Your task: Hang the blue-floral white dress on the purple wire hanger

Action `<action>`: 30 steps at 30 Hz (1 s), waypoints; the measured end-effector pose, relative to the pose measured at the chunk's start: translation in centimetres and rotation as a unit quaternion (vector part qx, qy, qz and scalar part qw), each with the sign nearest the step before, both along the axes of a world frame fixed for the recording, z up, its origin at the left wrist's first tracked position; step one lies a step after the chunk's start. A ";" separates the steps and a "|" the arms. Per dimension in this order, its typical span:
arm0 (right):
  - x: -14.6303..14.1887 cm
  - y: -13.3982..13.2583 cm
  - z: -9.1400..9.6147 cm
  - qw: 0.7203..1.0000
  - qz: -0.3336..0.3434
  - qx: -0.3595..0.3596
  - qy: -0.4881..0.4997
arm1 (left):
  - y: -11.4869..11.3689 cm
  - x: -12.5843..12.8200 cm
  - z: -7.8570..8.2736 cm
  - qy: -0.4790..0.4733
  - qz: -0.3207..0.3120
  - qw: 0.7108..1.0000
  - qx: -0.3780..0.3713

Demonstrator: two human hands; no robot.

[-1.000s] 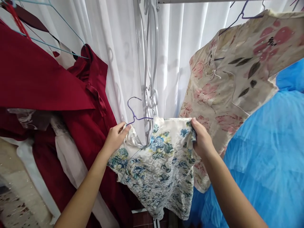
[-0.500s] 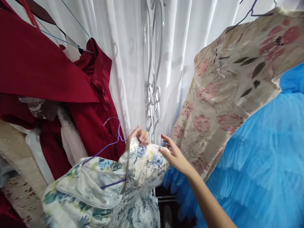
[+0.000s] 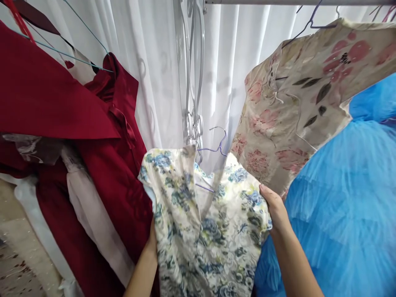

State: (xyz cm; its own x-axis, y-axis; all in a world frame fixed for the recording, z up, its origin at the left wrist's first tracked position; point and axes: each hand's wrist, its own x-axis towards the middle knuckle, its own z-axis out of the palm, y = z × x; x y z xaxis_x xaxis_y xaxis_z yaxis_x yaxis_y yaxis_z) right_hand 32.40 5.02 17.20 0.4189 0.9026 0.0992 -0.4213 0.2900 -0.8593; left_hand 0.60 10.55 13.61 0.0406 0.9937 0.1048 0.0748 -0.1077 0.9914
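A white dress [image 3: 213, 235] with blue and yellow flowers hangs upright in front of me, its neckline at the top and its lower part beyond the frame's edge. A thin purple hanger [image 3: 220, 144] sits inside its shoulders, with the hook sticking up free above the neckline. My right hand [image 3: 275, 206] grips the dress at the right sleeve, thumb in front and fingers behind. At the left side of the dress, my left hand [image 3: 152, 241] shows only in part; its fingers are hidden behind the cloth.
Dark red garments [image 3: 123, 185] hang on the left beside pale ones. On the right are a beige dress with pink flowers [image 3: 262, 136] and a blue tulle dress [image 3: 340, 206]. A white curled metal frame [image 3: 193, 74] stands before a white curtain [image 3: 157, 82]. A rail [image 3: 262, 2] crosses the top.
The floral dress has swung from lying tilted at the left to upright and facing me, its hanger moving right. My right hand has closed on the sleeve; my left hand has dropped behind the cloth.
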 end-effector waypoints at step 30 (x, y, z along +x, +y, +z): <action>-13.7 -1.3 -10.5 0.943 0.174 -0.046 -0.281 | -10.0 0.5 -13.9 -0.070 0.027 0.988 -0.132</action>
State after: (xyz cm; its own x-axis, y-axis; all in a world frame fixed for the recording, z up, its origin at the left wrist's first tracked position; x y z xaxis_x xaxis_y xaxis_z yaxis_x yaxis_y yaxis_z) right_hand 18.75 3.72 6.72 0.0004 0.9913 0.1316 0.0526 0.1314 -0.9899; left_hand 1.14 0.55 -0.31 -0.0103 0.9874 -0.1581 -0.0674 0.1571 0.9853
